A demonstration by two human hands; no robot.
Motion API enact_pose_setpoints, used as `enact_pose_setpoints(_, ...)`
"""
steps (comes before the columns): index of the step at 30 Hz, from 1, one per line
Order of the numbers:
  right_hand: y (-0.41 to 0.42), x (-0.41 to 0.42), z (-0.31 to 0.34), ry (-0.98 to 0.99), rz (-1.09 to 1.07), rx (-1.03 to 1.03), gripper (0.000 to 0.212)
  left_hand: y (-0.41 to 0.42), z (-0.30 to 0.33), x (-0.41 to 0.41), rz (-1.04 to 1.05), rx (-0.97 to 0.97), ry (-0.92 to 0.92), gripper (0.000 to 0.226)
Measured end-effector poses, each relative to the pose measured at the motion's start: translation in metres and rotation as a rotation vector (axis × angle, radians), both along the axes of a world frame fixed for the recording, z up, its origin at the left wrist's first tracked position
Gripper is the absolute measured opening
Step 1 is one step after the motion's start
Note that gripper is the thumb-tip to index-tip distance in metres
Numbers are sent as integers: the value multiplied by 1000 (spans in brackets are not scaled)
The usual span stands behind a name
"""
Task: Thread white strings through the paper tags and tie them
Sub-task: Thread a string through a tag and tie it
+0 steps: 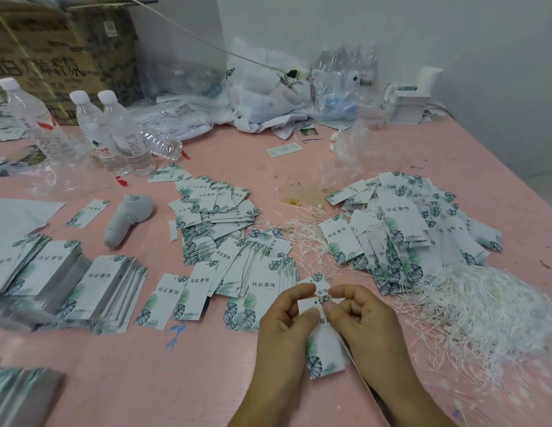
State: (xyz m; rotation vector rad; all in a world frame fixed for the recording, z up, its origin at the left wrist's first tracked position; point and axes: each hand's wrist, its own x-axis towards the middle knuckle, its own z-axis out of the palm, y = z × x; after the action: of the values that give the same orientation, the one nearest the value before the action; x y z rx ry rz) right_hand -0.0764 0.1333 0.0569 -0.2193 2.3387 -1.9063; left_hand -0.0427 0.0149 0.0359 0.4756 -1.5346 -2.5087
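the left hand (285, 318) and the right hand (359, 315) both pinch a small bunch of paper tags (322, 346) low in the middle, just above the pink table (145, 365). the fingers of both hands are curled around the top of the tags. a big heap of white strings (484, 315) lies just to the right of the hands. more tags lie in a pile (422, 229) behind the strings. neat stacks of tags (108, 291) sit on the left. water bottles (114, 134) stand far back on the left.
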Motion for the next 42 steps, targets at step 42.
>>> enact_pose_setpoints(42,8,0,12,115,93,101,9,-7,-7,-2,-91,-11,55,25)
